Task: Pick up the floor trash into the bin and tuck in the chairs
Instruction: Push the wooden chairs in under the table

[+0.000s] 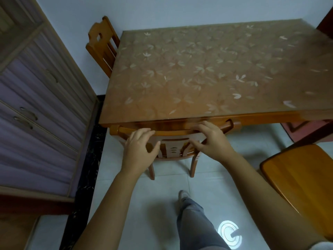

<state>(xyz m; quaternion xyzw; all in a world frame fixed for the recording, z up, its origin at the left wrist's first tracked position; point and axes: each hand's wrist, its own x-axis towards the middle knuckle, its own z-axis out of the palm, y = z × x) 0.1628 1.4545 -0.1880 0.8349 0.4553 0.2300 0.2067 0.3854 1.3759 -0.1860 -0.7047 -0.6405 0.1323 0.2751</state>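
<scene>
cabinet (36, 105): stands off the left side of the table (198, 69), apart from it, and has no part in this job.
side chair (100, 46): at the table's left edge, its back just beside the top. I judge it already tucked.
left hand (140, 148): at the table's near edge, my fingers curled over the top rail of the near chair (173, 134) and my thumb behind it. The hold is loose.
near chair: its seat is under the table and its top rail is right up against the near edge. I judge it home or nearly so.
right hand (210, 139): further right on the same rail, fingers hooked over it and thumb beneath, gripping.
loose chair (297, 170): off the table's near right corner. Only its seat shows, and it is still pulled out.
trash and bin: neither is in view.
risk, fingers: one more push could pinch my fingertips between the rail and the table edge, since no gap shows there.
risk, rail: a hard shove could knock it against the table edge.
risk, stepping right: I could bump the loose chair beside me.
</scene>
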